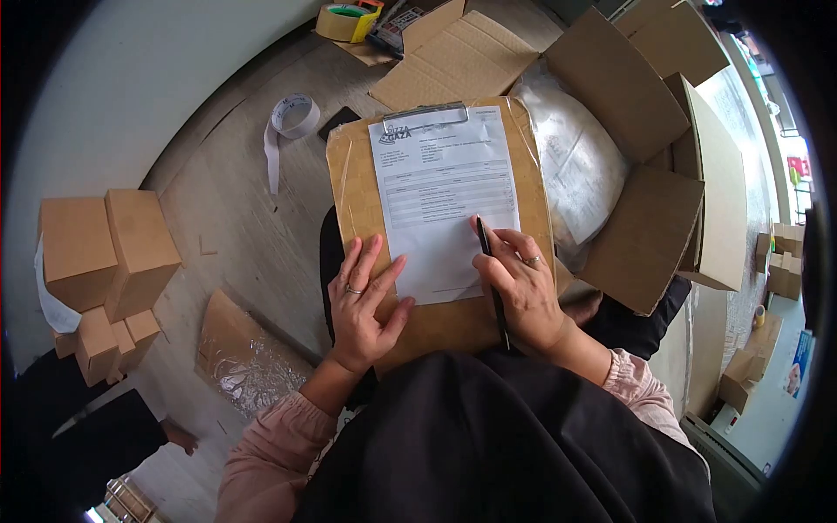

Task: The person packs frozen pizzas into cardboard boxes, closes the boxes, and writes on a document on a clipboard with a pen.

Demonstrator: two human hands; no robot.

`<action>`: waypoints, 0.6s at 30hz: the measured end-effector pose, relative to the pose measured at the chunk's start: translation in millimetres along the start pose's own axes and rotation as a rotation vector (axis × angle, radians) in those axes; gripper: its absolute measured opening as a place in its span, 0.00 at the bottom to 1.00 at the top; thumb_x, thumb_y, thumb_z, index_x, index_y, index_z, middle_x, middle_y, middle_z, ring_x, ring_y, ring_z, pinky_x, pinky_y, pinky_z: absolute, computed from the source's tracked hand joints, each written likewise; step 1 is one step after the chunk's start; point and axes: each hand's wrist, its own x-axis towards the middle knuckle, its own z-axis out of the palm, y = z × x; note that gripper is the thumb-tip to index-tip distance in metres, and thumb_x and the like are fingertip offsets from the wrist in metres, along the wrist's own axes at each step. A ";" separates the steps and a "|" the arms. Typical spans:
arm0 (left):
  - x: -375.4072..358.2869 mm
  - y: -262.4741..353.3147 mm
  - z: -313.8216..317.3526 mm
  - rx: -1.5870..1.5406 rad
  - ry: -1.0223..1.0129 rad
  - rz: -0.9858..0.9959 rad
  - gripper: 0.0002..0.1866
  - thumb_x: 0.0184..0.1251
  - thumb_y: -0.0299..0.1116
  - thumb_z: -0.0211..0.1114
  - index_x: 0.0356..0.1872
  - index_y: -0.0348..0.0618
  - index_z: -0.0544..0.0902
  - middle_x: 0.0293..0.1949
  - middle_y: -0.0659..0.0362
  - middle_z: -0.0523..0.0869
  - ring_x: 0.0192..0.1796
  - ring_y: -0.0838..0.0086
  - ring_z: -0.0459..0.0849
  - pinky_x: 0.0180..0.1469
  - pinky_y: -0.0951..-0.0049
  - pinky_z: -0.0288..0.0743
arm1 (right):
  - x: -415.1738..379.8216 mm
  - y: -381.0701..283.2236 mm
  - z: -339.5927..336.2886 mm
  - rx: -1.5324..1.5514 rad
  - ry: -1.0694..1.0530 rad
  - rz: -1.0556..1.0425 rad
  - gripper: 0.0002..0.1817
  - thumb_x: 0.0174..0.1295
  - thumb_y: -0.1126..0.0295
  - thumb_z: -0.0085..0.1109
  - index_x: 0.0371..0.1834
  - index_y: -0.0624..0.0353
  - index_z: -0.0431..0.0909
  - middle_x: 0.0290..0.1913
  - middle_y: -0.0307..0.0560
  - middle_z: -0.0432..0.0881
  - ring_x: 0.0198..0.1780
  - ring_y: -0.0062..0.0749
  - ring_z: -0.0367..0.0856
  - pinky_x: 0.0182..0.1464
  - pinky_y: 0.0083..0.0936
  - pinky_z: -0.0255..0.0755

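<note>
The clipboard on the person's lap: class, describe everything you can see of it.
The clipboard looks like brown board under a glossy film, with a metal clip at its far edge. It lies flat on the lap, holding a printed sheet. The left hand presses its near part; the right hand holds a black pen on the sheet.

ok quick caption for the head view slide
Right hand holds a pen on a clipboard form; left hand steadies it beside an open box.
</note>
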 end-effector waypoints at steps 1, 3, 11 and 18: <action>0.3 0.3 -0.7 -0.001 -0.006 -0.006 0.24 0.53 0.38 0.65 0.55 0.54 0.78 0.65 0.51 0.66 0.68 0.56 0.59 0.61 0.62 0.56 | 0.1 -0.1 -1.6 -0.001 -0.004 -0.002 0.14 0.48 0.76 0.54 0.41 0.58 0.69 0.59 0.55 0.71 0.53 0.44 0.69 0.53 0.32 0.67; 0.8 0.1 -0.9 0.006 0.000 0.006 0.23 0.53 0.38 0.65 0.54 0.56 0.79 0.65 0.52 0.66 0.68 0.56 0.60 0.61 0.62 0.56 | -0.3 0.8 -4.5 0.016 -0.021 0.020 0.14 0.48 0.76 0.54 0.41 0.57 0.70 0.59 0.55 0.71 0.52 0.44 0.69 0.53 0.32 0.67; 2.8 2.6 -2.3 -0.011 -0.020 0.009 0.19 0.52 0.35 0.65 0.49 0.55 0.83 0.66 0.49 0.65 0.69 0.52 0.57 0.67 0.59 0.51 | 0.6 5.2 -0.8 -0.040 -0.036 -0.020 0.14 0.47 0.75 0.55 0.40 0.56 0.70 0.59 0.54 0.70 0.52 0.41 0.69 0.52 0.31 0.67; 4.9 4.6 -4.3 -0.035 -0.043 -0.001 0.20 0.50 0.33 0.66 0.48 0.55 0.83 0.65 0.49 0.65 0.68 0.52 0.58 0.67 0.58 0.51 | -2.8 7.5 -0.3 -0.006 -0.053 -0.009 0.15 0.47 0.74 0.56 0.41 0.56 0.70 0.61 0.55 0.68 0.54 0.41 0.69 0.52 0.31 0.67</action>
